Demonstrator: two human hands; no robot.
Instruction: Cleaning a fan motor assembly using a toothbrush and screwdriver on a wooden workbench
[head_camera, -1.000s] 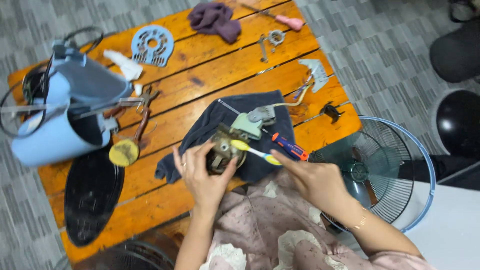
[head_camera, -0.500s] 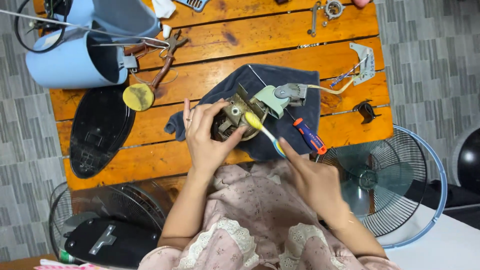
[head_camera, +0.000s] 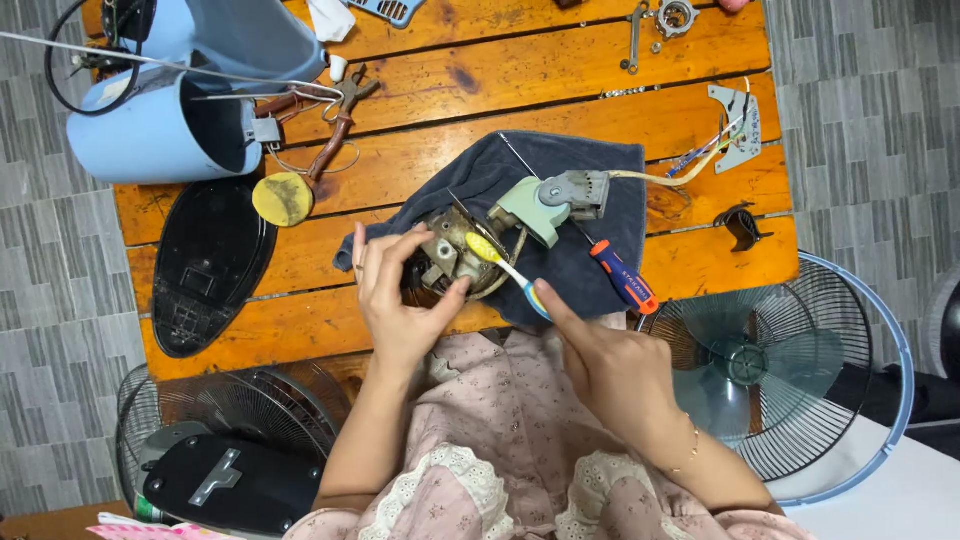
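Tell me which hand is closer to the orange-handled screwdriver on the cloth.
Right. The right hand, holding a toothbrush, sits just below the screwdriver; the left hand grips the motor, farther left.

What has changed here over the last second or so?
The right hand swung the toothbrush from lying sideways to pointing up, its yellow head now on the motor. The left hand kept gripping the motor on the dark cloth. The screwdriver, pliers and blue housing lie as before.
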